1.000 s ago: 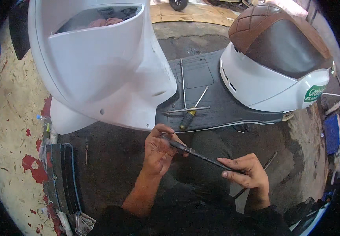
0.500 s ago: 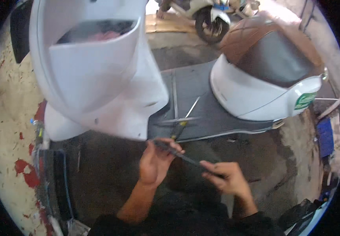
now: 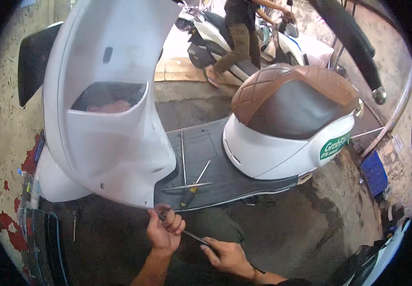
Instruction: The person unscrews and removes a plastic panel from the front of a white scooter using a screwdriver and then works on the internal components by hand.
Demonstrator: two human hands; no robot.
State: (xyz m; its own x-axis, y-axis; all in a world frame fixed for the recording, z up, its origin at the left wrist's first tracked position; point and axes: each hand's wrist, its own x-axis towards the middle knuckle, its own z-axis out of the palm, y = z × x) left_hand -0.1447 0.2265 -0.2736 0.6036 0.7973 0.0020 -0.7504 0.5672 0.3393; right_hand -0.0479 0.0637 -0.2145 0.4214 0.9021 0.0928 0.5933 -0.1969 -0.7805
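Observation:
Below the floorboard's front edge, my left hand (image 3: 166, 229) is closed around one end of a long thin dark rod (image 3: 195, 237). That end is partly hidden by the fingers. My right hand (image 3: 229, 260) grips the same rod farther along, and its dark tail shows past the wrist. I cannot make out what kind of tool it is. A white scooter's front panel (image 3: 120, 157) has its lower corner just above my left fingertips. Across the grey floorboard (image 3: 206, 143) lie a silver T-handle wrench (image 3: 183, 159) and a screwdriver (image 3: 189, 194) with a yellow-and-black handle.
To the right rises the scooter's brown quilted seat (image 3: 323, 78) over a white body. A dark handlebar-like part (image 3: 346, 38) juts in at upper right. Behind, a person (image 3: 239, 35) stands by a parked motorbike (image 3: 215, 35). A blue bin (image 3: 374, 172) is at the right wall.
The view has tilted up and shifted right, showing more background and a person by the motorbike. Both hands still hold the rod; they are closer together, and the left fingers have curled tighter.

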